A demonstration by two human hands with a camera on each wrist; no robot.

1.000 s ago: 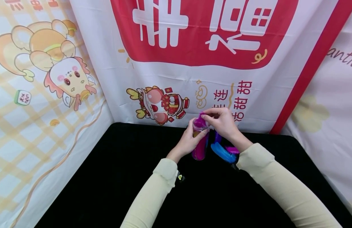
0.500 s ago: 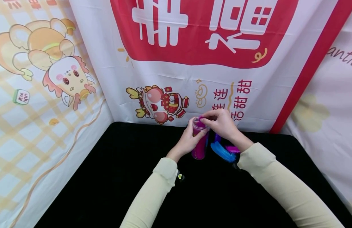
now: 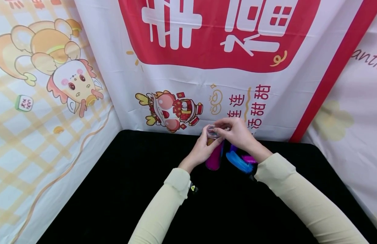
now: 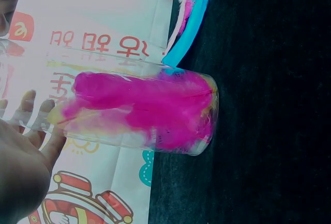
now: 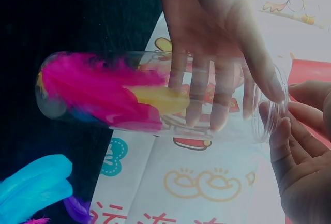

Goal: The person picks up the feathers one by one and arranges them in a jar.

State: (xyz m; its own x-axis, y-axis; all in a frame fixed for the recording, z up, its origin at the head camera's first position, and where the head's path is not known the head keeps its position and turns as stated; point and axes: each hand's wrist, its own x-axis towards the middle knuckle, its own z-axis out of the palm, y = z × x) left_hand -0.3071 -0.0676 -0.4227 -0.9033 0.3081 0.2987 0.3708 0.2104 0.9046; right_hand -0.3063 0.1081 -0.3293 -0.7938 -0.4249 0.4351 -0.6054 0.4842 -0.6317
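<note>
1. Head view: a transparent cylindrical jar (image 3: 213,160) sits just right of and below the frame's centre, its mouth toward the top, with a black table (image 3: 130,179) around it.
2. The left hand (image 3: 201,148) wraps fingers and thumb round the jar near its rim.
3. The right hand (image 3: 237,133) is at the jar's mouth, fingers bent; whether they pinch anything cannot be told.
4. Right wrist view: fluffy magenta feathers (image 5: 95,87) fill the jar's base end, left of centre, beside a yellow feather (image 5: 163,100).
5. Bright blue feathers (image 5: 39,180) lie lower left, near a purple feather (image 5: 77,209).
</note>
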